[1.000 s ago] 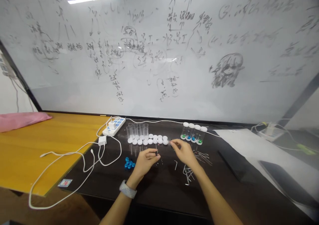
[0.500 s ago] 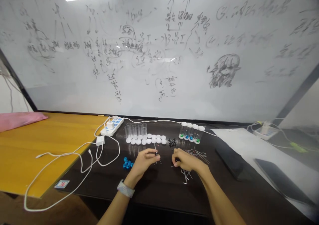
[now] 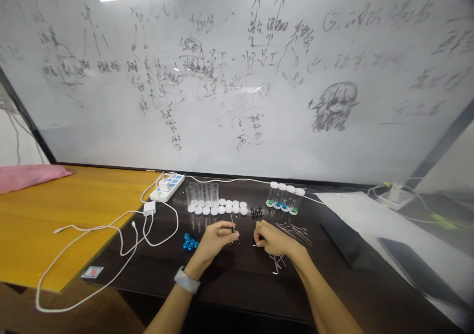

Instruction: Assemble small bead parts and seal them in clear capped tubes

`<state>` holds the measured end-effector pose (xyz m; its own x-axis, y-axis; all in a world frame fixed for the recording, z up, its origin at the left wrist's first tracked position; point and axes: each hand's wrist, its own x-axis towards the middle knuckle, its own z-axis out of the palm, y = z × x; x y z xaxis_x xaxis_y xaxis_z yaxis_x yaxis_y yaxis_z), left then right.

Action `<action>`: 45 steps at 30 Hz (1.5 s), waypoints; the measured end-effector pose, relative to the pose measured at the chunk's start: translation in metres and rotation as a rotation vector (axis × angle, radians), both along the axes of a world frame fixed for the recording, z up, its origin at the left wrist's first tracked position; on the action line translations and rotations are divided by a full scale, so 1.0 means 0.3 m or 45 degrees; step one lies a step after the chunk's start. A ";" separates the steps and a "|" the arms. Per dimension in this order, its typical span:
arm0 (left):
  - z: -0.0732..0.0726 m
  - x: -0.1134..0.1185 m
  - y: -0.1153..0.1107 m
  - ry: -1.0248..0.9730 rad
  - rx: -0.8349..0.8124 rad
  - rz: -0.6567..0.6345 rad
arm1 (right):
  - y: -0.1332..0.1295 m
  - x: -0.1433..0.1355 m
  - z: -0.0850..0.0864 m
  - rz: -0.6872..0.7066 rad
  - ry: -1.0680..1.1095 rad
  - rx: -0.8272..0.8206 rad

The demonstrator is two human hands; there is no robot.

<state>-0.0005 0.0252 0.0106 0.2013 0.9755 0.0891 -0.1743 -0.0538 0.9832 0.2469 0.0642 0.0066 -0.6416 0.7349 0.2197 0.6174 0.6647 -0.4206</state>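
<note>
My left hand [image 3: 219, 239] pinches a small black piece [image 3: 233, 229] with a thin rod sticking up from it. To its right, my right hand [image 3: 269, 237] has its fingers closed near the table; a thin pale piece [image 3: 255, 245] shows at the fingertips. Several blue balls [image 3: 190, 242] lie left of my left hand. Beyond the hands stand clear tubes [image 3: 202, 194], white caps [image 3: 236, 209] and small black parts [image 3: 256, 211]. Thin metal rods [image 3: 296, 233] lie right of my right hand, and bent white pieces [image 3: 276, 263] lie below it.
Four capped tubes [image 3: 285, 199] with green or blue balls stand at the back. A power strip [image 3: 167, 188] and white cables [image 3: 120, 233] are at left, with a small card [image 3: 92, 273]. Two dark flat devices [image 3: 344, 242] [image 3: 418, 270] lie at right.
My right hand has shifted slightly left, toward my left hand. My left hand still holds the black piece in nearly the same place.
</note>
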 end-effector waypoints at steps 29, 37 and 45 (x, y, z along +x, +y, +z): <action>0.008 0.001 -0.001 -0.101 0.009 -0.031 | -0.030 -0.203 0.004 -0.080 1.244 -0.353; 0.011 0.005 -0.004 -0.089 0.011 -0.038 | -0.033 -0.223 -0.001 -0.094 1.271 -0.415; 0.019 0.006 -0.009 -0.093 0.006 -0.042 | -0.040 -0.220 0.002 -0.115 1.165 -0.276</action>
<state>0.0012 0.0225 0.0163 0.2262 0.9679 0.1095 -0.2473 -0.0517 0.9676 0.1809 0.0521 0.0070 -0.2262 0.8572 0.4627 0.0313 0.4811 -0.8761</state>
